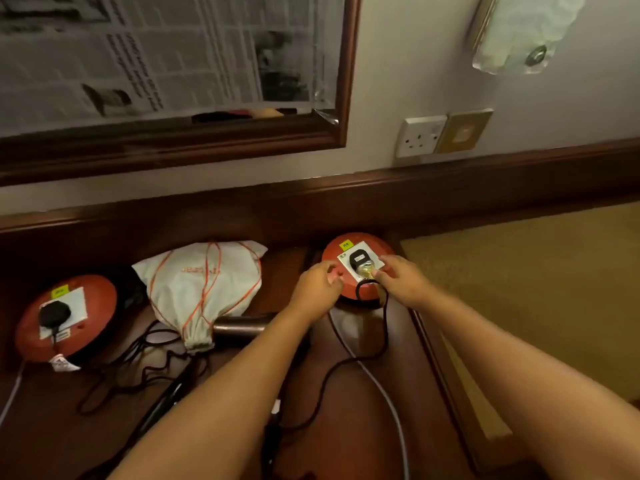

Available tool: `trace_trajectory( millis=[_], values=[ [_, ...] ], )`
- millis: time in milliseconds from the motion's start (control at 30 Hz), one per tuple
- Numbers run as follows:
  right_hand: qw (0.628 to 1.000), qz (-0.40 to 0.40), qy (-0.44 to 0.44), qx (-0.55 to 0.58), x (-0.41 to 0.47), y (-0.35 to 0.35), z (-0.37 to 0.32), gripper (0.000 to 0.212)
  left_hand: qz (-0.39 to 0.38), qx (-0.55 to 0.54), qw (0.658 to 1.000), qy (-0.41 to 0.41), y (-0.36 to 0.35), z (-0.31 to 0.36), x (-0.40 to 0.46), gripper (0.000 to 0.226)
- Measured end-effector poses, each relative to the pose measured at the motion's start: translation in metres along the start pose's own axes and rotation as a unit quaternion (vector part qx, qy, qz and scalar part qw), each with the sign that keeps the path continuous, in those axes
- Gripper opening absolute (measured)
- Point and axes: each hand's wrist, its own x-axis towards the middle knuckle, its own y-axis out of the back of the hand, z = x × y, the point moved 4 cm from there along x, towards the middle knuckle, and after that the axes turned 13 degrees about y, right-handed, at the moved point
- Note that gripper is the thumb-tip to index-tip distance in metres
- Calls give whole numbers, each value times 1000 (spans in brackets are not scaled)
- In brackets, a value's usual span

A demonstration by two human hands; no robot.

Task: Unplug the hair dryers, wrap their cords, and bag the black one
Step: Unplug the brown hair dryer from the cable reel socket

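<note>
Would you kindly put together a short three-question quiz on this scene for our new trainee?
1. True or false: the black plug in the right red socket unit is already pulled out.
2. Which hand is at that plug's cord end? A) left hand B) right hand
3. Fill in: the white drawstring bag lies between the two red units, and the left red socket unit has a ____ plug in it.

Key: 1 false; 2 B; 3 black.
</note>
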Motion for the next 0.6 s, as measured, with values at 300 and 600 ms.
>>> trace_trajectory(
  millis=[300,600],
  values=[
    [991,-106,80,-13,65,-8,53,49,28,9,999,15,-61,11,67,37],
    [978,-143,149,-34,98,-24,87,49,63,7,997,37,-85,3,104,49]
  ],
)
